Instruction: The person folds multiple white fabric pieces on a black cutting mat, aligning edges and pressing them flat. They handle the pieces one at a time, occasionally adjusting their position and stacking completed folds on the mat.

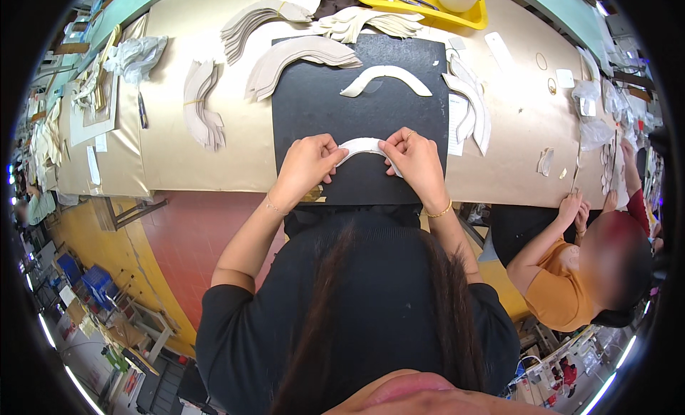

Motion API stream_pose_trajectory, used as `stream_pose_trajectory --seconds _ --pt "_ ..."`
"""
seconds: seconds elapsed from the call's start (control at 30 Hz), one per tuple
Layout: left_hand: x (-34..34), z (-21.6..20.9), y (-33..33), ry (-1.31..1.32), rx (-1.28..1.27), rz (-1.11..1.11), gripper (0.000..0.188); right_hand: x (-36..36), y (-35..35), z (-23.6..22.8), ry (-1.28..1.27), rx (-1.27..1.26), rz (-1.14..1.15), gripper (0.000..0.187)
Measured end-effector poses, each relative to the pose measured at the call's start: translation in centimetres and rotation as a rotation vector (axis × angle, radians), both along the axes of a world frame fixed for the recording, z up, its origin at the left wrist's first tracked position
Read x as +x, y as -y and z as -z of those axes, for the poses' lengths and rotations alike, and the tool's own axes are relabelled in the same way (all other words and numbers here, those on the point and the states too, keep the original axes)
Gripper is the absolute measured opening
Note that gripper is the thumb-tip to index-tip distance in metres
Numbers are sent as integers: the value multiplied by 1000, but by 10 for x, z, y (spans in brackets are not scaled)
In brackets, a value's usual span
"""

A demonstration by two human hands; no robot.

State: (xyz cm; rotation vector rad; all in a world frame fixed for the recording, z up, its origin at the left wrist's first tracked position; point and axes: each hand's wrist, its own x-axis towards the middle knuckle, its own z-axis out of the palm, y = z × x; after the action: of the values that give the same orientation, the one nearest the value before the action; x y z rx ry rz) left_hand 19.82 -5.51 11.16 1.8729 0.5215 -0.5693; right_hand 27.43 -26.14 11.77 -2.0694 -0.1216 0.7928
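A curved white strip (pixel 362 145), arched like a band, is held between my two hands over the black mat (pixel 314 108). My left hand (pixel 314 160) pinches its left end between thumb and fingers. At the other end, my right hand (pixel 412 157) grips the strip the same way, its fingertips covering part of it. Farther up the mat lies a second curved white piece (pixel 389 78), touched by neither hand. A fanned stack of beige curved pieces (pixel 300 58) overlaps the mat's upper left edge.
More beige stacks (pixel 203 105) lie to the left, and white curved pieces (pixel 471 105) to the right. A yellow tray (pixel 428 12) holding scissors and a container stands at the back. Clear plastic bags (pixel 135 58) lie far left. On the right, a co-worker in orange (pixel 560 287) sits at the table.
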Motion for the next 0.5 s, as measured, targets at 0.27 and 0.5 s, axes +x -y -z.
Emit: stream_pose_trajectory --seconds 0.27,0.5 --pt "1 0 1 2 28 15 28 1 1 4 -1 -16 -14 23" --pt "1 0 1 2 49 20 29 -1 1 4 17 -7 -14 22"
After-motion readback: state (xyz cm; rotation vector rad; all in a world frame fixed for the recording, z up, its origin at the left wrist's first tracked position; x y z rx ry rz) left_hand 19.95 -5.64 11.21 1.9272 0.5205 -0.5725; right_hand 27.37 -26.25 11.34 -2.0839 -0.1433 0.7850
